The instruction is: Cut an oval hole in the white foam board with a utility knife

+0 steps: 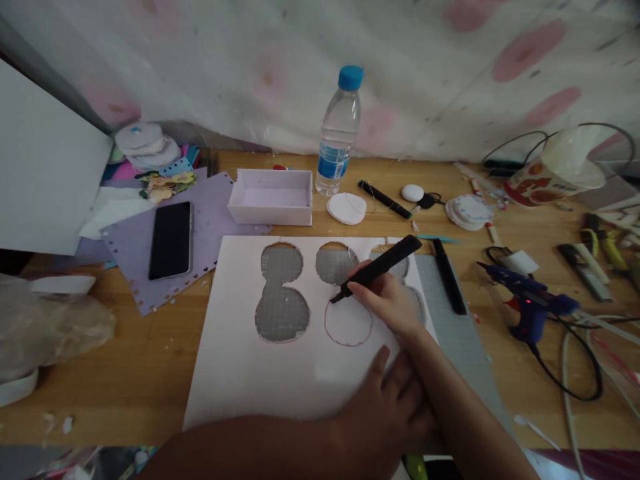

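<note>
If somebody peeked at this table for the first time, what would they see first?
Probably the big white sheet in the middle of the wooden table, with round holes cut out of it. The right hand holds a black cutting tool with its tip on a circle drawn there, while the left hand presses the sheet flat. Behind stands a water bottle with a blue cap, and a blue glue gun lies to the right.

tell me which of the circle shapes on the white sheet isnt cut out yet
The outlined circle just below the black cutter's tip, held in the right hand. It is still solid white inside a drawn line; the other shapes are holes showing the grey mat underneath.
</note>
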